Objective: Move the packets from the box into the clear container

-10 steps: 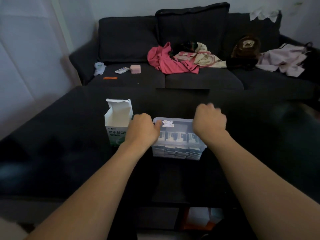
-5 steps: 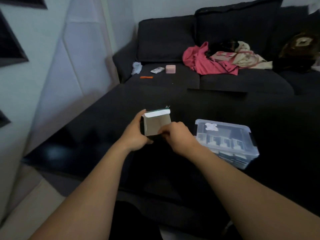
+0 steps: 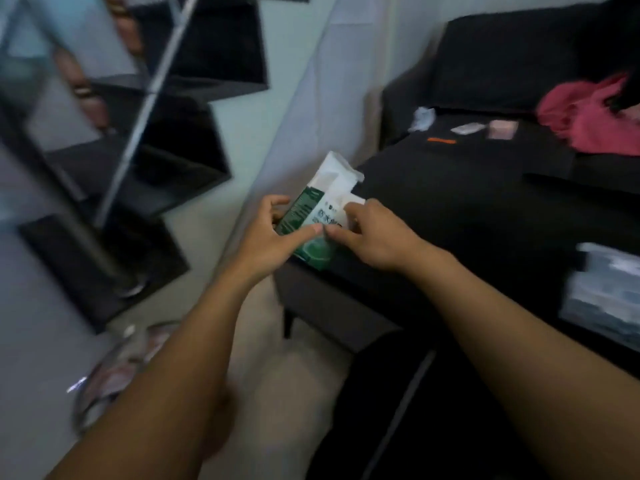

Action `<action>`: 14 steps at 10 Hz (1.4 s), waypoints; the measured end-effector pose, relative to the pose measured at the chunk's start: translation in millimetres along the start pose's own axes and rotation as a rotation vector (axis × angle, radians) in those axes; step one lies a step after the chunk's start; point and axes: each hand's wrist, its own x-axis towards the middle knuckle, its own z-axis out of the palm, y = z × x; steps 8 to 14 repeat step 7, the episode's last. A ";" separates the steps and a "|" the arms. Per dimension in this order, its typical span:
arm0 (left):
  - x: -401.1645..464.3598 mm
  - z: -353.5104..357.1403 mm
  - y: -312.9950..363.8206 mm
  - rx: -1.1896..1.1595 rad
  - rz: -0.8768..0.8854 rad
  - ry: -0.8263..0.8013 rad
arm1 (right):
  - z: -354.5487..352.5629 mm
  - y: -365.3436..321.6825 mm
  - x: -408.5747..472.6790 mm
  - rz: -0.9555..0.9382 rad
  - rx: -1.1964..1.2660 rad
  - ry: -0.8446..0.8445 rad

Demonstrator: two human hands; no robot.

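Dim room; dark sofa [image 3: 512,57]; black shelves [image 3: 180,161]; pale floor [image 3: 41,341].

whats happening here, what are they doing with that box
A person holds the green and white box in both hands, left hand on its side, right hand on its front, over the near corner of the dark table. Its top flaps are open. The clear container sits apart at the right edge.
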 end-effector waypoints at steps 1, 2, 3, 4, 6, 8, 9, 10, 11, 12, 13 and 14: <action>-40.3 -78.7 -36.7 0.102 -0.107 0.162 | 67.8 -75.4 17.4 0.008 0.357 -0.203; -95.4 -147.1 -89.3 0.221 -0.251 0.237 | 158.0 -140.9 10.0 0.146 0.661 -0.410; -137.6 -154.6 -127.0 0.364 -0.321 0.255 | 212.2 -155.3 -5.3 0.272 0.794 -0.418; -170.0 -155.9 -171.7 0.411 -0.458 0.271 | 261.8 -168.9 -12.1 0.375 0.804 -0.467; -160.7 -149.1 -207.9 0.624 -0.494 0.170 | 295.5 -144.7 -26.0 0.466 0.738 -0.556; -146.3 -151.1 -201.1 0.620 -0.450 0.272 | 276.4 -136.9 -14.5 0.448 0.694 -0.481; -146.3 -151.1 -201.1 0.620 -0.450 0.272 | 276.4 -136.9 -14.5 0.448 0.694 -0.481; -146.3 -151.1 -201.1 0.620 -0.450 0.272 | 276.4 -136.9 -14.5 0.448 0.694 -0.481; -146.3 -151.1 -201.1 0.620 -0.450 0.272 | 276.4 -136.9 -14.5 0.448 0.694 -0.481; -146.3 -151.1 -201.1 0.620 -0.450 0.272 | 276.4 -136.9 -14.5 0.448 0.694 -0.481; -146.3 -151.1 -201.1 0.620 -0.450 0.272 | 276.4 -136.9 -14.5 0.448 0.694 -0.481; -146.3 -151.1 -201.1 0.620 -0.450 0.272 | 276.4 -136.9 -14.5 0.448 0.694 -0.481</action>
